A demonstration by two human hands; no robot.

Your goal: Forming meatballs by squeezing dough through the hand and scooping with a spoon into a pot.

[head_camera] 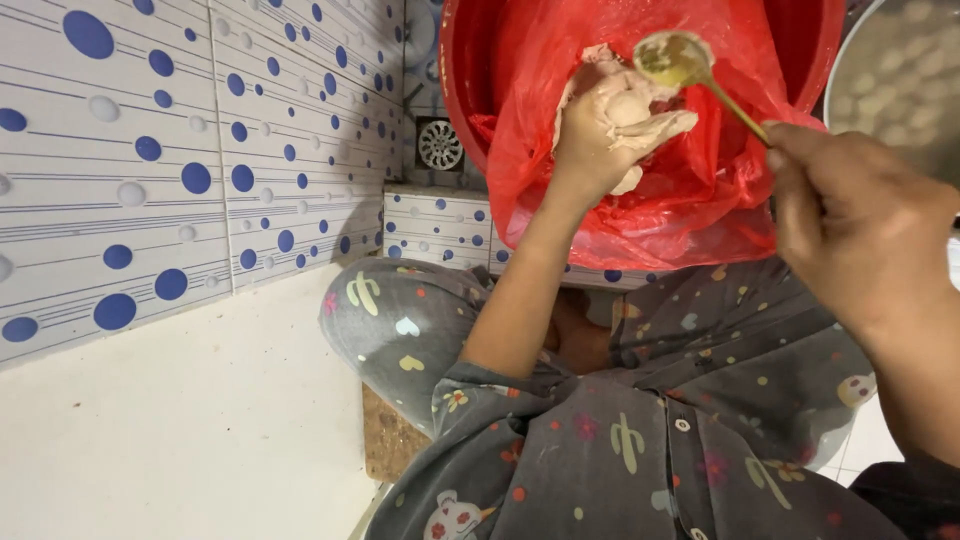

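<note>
Head view: your left hand [597, 140] is curled around a pale lump of dough [632, 112], fingers closed on it, holding it up inside the red plastic bag [680, 200] that lines the red tub [462, 70]. Your right hand [860, 225] pinches the thin handle of a metal spoon [678, 60], fingers shut tight on it; the spoon's bowl, smeared yellowish, sits just above the dough, touching or nearly so, you can't tell which. A grey metal bowl [900, 80] sits at the top right, blurred. Below: your grey patterned clothing [620, 430], knee bent. Left: white tiles with blue dots [180, 150], and a floor drain [440, 145] beside the tub.
</note>
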